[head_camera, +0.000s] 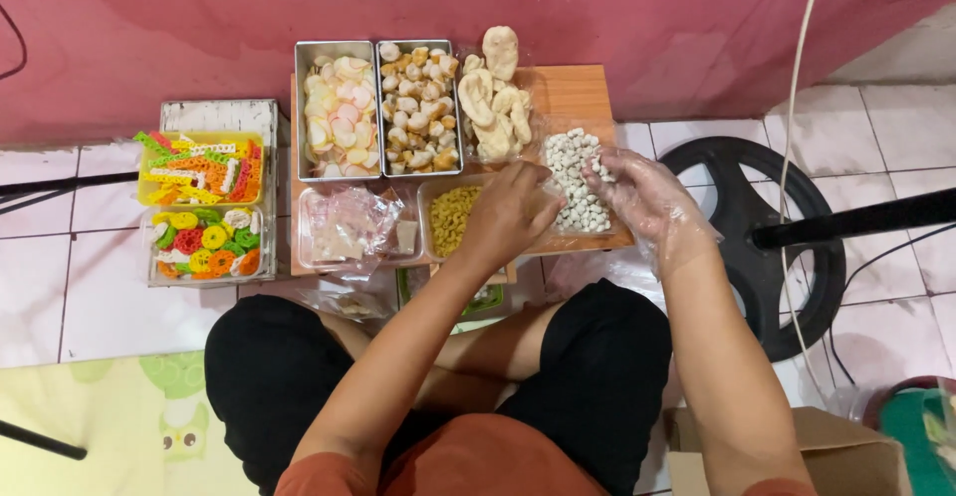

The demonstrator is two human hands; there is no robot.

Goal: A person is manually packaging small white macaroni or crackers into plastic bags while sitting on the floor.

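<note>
pink-painted wall behind, white floor tiles below, low wooden table set between them. left hand, bare, knuckles up, fingers curled down at the edge of a clear bag of small white dough pellets; whether anything is pinched under the fingers cannot be told. right hand, wrapped in a thin crinkled plastic glove, fingers loosely spread and resting on the same bag from the other side. bag lying on the table's right half, pellets chalky, rounded, piled in a long heap.

just left of the bare hand, a clear plastic tub of yellow curled macaroni crackers; beside that, another clear tub stuffed with crumpled plastic wrappers. further back, two rectangular steel trays: one with thin pink-and-white round chips, one with knobbly beige and brown balls. next to them, pale puffy crackers in clear film. off the table to the left, two tubs of bright raw crackers, sticks above, ringed wheels below. black wheel-shaped stand base on the tiles at right.
</note>
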